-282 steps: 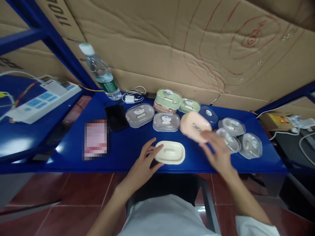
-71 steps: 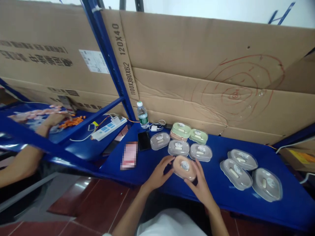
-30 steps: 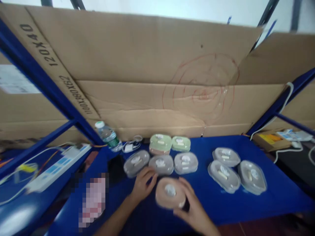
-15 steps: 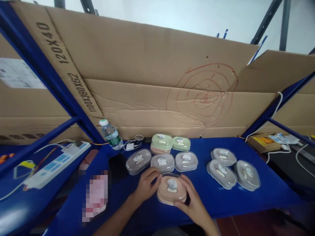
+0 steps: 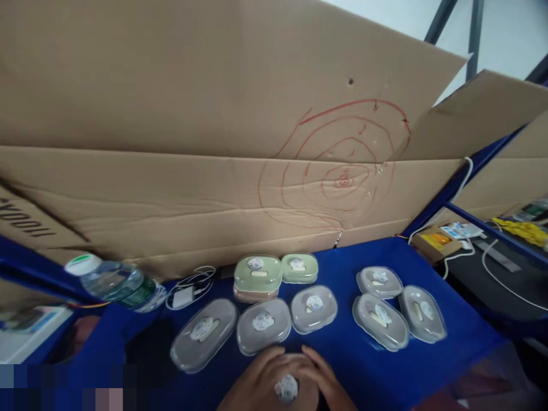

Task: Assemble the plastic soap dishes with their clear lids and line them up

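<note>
At the bottom middle I have a pink lidded container (image 5: 295, 372) between my hands, with a round pale sticker on its lid. My left hand (image 5: 253, 381) is closed along its left side, the fingertips at the far edge. On the other side, my right hand (image 5: 324, 378) curls over the right edge. The container's near end falls outside the view. Just beyond lie a grey lidded container (image 5: 274, 328) and two more like it, side by side. Behind them, a green container (image 5: 247, 279) sits on top of a pink one (image 5: 256, 295), beside another green container (image 5: 307, 273).
Several things stand on the blue table (image 5: 342, 357). Three grey containers, one at the front (image 5: 373, 325), are grouped at the right. A water bottle (image 5: 124, 285) and a white charger (image 5: 183, 297) with its cable are at the back left. A cardboard wall (image 5: 192, 188) closes off the back.
My view has tilted and come nearer the table, so the containers look larger. The pink container and both hands now sit lower in the view, still together.
</note>
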`<action>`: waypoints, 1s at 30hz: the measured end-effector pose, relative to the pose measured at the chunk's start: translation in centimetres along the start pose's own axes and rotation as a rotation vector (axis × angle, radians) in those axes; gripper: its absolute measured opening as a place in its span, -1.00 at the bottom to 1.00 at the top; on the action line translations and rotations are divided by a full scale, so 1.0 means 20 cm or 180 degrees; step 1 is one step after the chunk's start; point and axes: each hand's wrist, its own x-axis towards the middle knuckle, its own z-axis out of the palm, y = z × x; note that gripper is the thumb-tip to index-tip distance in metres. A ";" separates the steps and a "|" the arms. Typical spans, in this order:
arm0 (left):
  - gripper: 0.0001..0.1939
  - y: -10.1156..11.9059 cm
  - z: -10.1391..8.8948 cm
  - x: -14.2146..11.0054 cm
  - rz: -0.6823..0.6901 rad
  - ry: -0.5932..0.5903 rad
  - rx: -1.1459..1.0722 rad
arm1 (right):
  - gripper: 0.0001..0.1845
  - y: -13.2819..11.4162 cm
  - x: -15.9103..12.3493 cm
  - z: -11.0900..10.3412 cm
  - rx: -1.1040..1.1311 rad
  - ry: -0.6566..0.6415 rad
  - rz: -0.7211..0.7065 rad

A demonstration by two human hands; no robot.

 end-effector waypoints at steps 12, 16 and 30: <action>0.09 0.20 -0.09 0.04 -0.0812 -0.0522 -0.0719 | -0.22 -0.37 -0.04 -0.08 -0.0142 -0.0053 0.0252; 0.00 0.21 -0.11 0.04 -0.0661 -0.0404 -0.0581 | -0.29 -0.37 -0.03 -0.05 -0.0427 0.0105 0.0205; -0.38 0.15 -0.23 0.03 -0.0601 0.1102 0.0444 | -0.24 -0.47 0.18 -0.94 -0.2099 0.1037 -0.0220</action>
